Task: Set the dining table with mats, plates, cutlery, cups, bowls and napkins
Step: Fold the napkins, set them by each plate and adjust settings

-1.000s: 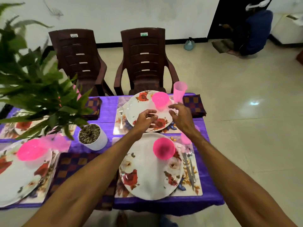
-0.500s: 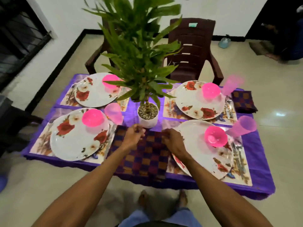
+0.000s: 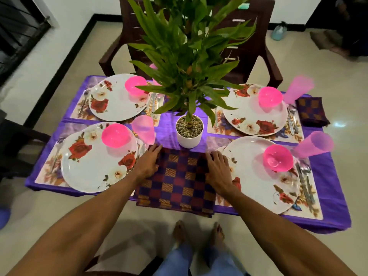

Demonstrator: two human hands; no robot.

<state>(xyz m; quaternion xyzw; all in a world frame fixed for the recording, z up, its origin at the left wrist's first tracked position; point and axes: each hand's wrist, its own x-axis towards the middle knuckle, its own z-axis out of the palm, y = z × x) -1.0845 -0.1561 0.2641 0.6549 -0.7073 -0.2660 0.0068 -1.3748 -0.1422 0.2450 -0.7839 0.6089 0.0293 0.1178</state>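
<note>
Your left grip (image 3: 148, 164) and right grip (image 3: 218, 170) rest on the side edges of the checked napkins (image 3: 177, 182), which lie between them on the desk (image 3: 326, 176), probably to keep the pile square; whether they pinch the cloth, I cannot tell.

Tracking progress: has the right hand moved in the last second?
Yes: the right hand came from the far right plate back to the napkins near the white pot.

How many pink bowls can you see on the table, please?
4: far-left bowl, far-right bowl, near-left bowl, near-right bowl. The plant might hide more.
</note>
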